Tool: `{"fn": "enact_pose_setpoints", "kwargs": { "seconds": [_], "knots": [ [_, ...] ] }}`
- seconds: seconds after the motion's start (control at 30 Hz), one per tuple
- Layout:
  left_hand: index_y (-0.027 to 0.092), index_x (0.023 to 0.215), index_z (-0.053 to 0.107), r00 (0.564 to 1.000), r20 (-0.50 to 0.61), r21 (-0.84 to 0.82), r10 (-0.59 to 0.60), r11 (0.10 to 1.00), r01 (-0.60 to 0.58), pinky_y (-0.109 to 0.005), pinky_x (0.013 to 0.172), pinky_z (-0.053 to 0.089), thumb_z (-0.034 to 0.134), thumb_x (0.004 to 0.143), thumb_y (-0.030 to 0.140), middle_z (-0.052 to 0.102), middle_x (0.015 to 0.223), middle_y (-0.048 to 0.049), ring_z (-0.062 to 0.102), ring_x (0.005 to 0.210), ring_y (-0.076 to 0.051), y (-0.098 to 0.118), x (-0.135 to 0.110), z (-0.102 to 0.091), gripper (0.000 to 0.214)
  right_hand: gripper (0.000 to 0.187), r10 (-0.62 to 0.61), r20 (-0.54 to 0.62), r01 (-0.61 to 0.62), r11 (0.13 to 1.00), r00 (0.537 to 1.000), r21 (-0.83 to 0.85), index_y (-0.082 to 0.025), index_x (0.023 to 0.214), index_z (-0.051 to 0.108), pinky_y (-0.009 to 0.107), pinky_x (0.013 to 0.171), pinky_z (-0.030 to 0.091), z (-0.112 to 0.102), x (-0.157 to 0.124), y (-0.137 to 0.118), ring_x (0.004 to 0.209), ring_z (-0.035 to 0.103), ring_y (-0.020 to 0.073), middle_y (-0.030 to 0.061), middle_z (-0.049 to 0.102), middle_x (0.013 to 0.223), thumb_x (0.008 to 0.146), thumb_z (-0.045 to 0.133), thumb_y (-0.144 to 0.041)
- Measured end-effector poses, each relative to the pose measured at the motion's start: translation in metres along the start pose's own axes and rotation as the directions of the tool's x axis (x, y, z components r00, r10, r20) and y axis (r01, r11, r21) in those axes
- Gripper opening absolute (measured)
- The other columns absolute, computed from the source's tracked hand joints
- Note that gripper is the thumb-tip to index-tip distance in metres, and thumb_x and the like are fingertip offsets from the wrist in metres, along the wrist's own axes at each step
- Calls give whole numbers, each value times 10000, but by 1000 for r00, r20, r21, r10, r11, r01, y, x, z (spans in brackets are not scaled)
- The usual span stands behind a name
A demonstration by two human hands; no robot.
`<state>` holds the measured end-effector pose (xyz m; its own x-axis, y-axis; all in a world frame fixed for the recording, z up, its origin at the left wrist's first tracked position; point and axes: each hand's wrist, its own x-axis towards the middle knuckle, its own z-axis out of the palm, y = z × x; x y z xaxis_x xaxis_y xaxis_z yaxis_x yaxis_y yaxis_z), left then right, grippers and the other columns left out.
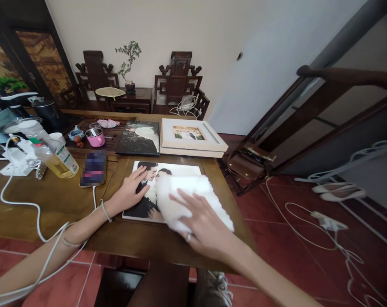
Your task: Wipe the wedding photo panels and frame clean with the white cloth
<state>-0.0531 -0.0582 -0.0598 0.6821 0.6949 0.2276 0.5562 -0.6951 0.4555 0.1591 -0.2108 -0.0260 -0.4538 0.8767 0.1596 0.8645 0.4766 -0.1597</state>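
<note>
On table [113, 236], photo [149, 201], heads [152, 172] away, long axis unclear; left hand [131, 191] spread, right hand [203, 219] spread on cloth [193, 184].

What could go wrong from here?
The left hand has bare fingers on the photo, which might leave smudges. The right hand rests on a white cloth over the photo; any grit beneath could scratch it. A white cable crosses the left forearm, so moving that arm may tug it.
</note>
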Motion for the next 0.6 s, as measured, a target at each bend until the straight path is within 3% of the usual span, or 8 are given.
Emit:
{"fn": "enact_pose_setpoints", "kwargs": {
  "seconds": [0.13,0.23,0.43,0.5,0.6],
  "knots": [
    [173,1365,408,1000,16,-7,23,1000,-23,-460,1098,281,426,904,430,321,1480,-117,275,1372,-256,-2,1,-2,529,162,-93,12,92,993,996,69,-214,820,701,601,992,307,-4,-14,-19,1337,294,349,74,409,1428,724,571,-216],
    [170,1361,415,999,39,6,31,999,-32,-470,1096,278,418,908,436,309,1485,-122,263,1376,-266,-4,1,-2,525,176,-51,-39,52,998,998,40,-199,842,698,567,995,329,-4,-4,1,1319,341,324,89,464,1389,757,545,-216],
    [178,1356,420,998,42,15,43,999,-43,-458,1102,270,413,915,421,305,1488,-115,255,1379,-262,-3,1,-3,504,264,175,-138,-186,980,975,-70,-122,953,670,581,1020,297,2,31,70,1306,365,325,212,556,1268,894,464,-275],
    [166,1353,423,999,37,14,36,999,-37,-461,1098,276,413,912,420,318,1480,-126,264,1374,-267,-1,1,-3,510,279,179,-148,-190,980,973,-63,-111,955,667,604,1034,264,5,33,75,1322,337,329,215,570,1248,905,449,-278],
    [161,1350,426,999,29,13,32,999,-32,-460,1097,279,414,908,424,327,1473,-135,278,1369,-268,1,1,-4,515,212,120,-159,-126,992,980,-26,-127,904,677,611,1042,259,7,22,57,1338,302,337,191,507,1330,852,496,-224]
  ]
}}
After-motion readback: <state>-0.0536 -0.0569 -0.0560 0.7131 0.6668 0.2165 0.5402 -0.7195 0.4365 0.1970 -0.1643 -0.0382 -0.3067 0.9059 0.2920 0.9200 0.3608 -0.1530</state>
